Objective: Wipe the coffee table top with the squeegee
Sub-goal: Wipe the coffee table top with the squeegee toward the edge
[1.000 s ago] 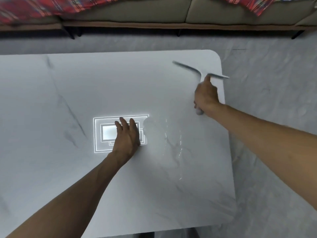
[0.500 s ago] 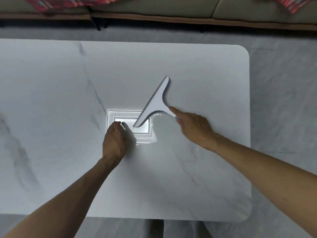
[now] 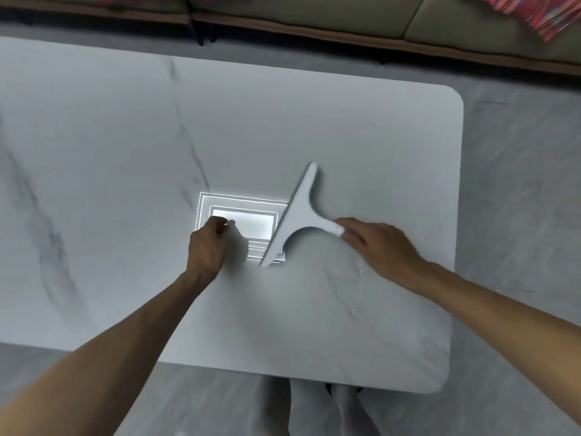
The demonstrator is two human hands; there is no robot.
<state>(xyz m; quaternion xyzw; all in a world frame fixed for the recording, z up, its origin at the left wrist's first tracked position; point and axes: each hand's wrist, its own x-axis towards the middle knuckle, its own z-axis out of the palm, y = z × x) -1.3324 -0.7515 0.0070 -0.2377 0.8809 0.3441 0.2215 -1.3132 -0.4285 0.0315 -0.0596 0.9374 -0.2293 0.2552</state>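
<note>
Surface: a pale grey marble-look coffee table top with rounded corners (image 3: 314, 127), taken as the landmark for every place below.
Tool: a white T-shaped plastic squeegee (image 3: 298, 215) lies near the middle of the surface, its long blade running diagonally from far-right to near-left and its handle pointing right.
Right hand: the right hand (image 3: 377, 243) sits right of centre on the surface; its fingers (image 3: 347, 226) are closed on the end of the squeegee handle. Judged reason: holding the handle end lets the blade sweep a wide arc.
Left hand: the left hand (image 3: 207, 247) rests left of centre, its fingers curled in loosely, gripping nothing visible. Judged reason: a brace for the body during the stroke.
Reflection: a bright rectangular ceiling-light reflection (image 3: 242, 225) shows on the surface between the left hand and the blade.
Water: small droplets (image 3: 358, 272) trail on the surface on the near side of the right wrist, so wiping is judged unfinished.
Edges: the right edge and the near edge are in view, each well apart from the blade.
Open room: nothing else stands on the surface; the far half and the left side offer unobstructed travel.
Beyond: a beige-cushioned sofa with a dark wooden base (image 3: 314, 17) lines the far side, apart from the surface.
</note>
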